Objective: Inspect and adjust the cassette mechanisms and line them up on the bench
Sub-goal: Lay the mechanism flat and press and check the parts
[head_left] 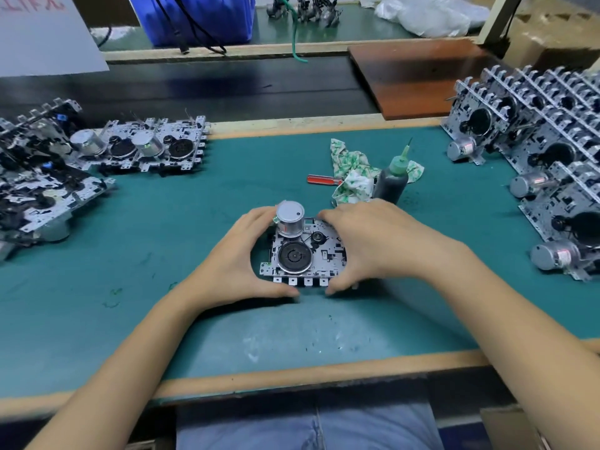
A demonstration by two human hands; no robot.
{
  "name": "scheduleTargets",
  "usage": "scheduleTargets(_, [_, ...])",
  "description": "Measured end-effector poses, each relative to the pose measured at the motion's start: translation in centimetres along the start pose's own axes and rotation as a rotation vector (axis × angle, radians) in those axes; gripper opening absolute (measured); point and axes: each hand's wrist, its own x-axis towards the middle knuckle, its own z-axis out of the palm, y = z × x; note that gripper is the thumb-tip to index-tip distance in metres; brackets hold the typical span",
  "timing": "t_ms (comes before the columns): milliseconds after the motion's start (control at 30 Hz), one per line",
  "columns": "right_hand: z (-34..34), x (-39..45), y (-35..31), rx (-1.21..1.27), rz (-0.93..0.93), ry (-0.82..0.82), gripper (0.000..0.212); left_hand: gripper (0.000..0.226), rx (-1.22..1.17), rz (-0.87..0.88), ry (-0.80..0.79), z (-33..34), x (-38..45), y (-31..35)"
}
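Note:
A silver cassette mechanism lies in the middle of the green bench mat, its round motor can standing up at the back and a black flywheel facing me. My left hand curls round its left side, fingers by the motor, thumb at the front edge. My right hand grips its right side, fingers over the back, thumb at the front. At the far left lie two flat mechanisms side by side. A rack of upright mechanisms fills the right.
A dark bottle with a green nozzle, a patterned rag and a red-handled screwdriver lie behind my hands. More mechanisms are piled at the left edge. A brown board and a blue bin sit beyond the mat.

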Motion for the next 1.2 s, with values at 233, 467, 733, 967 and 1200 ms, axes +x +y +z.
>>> scheduleTargets(233, [-1.5, 0.2, 1.7, 1.108, -0.029, -0.123, 0.061, 0.108, -0.988, -0.343, 0.038, -1.0, 1.4, 1.1])
scheduleTargets(467, [1.3, 0.5, -1.8, 2.061, -0.272, -0.344, 0.052, 0.119, -1.620, -0.301, -0.311, 0.9, 3.2, 2.2])
scheduleTargets(733, [2.3, 1.3, -2.3, 2.071, -0.023, -0.288, 0.088, 0.092, -1.743, -0.333, -0.067, 1.4, 3.7, 2.7])
scheduleTargets(967, [2.0, 0.5, 1.2, 1.119, 0.322, 0.535, 0.037, 0.081, -1.785, -0.247, -0.113, 0.6, 3.7, 0.1])
scheduleTargets(1200, [3.9, 1.0, 0.9, 0.215, 0.486, 0.225, 0.012, 0.074, -1.761, -0.406, -0.044, 1.5, 4.0, 0.5])
